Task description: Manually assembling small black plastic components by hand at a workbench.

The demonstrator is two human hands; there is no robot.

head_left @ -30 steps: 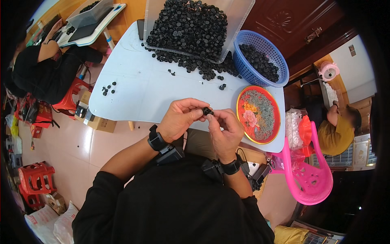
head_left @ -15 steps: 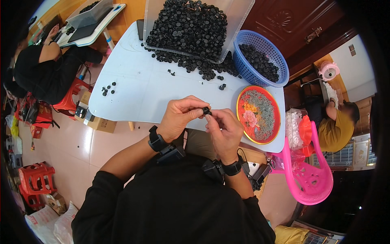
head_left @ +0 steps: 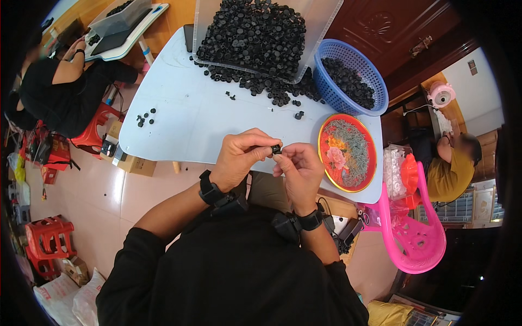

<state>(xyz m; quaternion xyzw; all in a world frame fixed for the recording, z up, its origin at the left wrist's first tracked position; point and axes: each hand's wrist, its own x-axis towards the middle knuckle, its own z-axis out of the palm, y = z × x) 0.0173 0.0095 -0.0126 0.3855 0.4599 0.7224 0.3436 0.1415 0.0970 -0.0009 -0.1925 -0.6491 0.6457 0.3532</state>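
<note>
Over the near edge of the table, my left hand (head_left: 239,157) pinches a small black plastic part (head_left: 276,149) between thumb and fingertips. My right hand (head_left: 300,171) is closed beside it, thumb and forefinger pressed together close to the part's right side. Whatever those fingers hold is too small to make out. To the right of my hands lies a round red floral tray (head_left: 328,176) with a gold rim. Thin grey metal pins or screws (head_left: 353,152) are heaped in it.
A clear plastic bin (head_left: 321,32) of black parts stands at the back of the pale table (head_left: 179,108), with loose parts (head_left: 261,86) spilled before it. Right of it is a blue basket (head_left: 348,100). A pink chair (head_left: 416,244) stands right; two people sit at other tables.
My right fingertips have shifted slightly around the black part, and the part has turned a little. My left hand keeps its pinch almost in place. The person at left has moved an arm.
</note>
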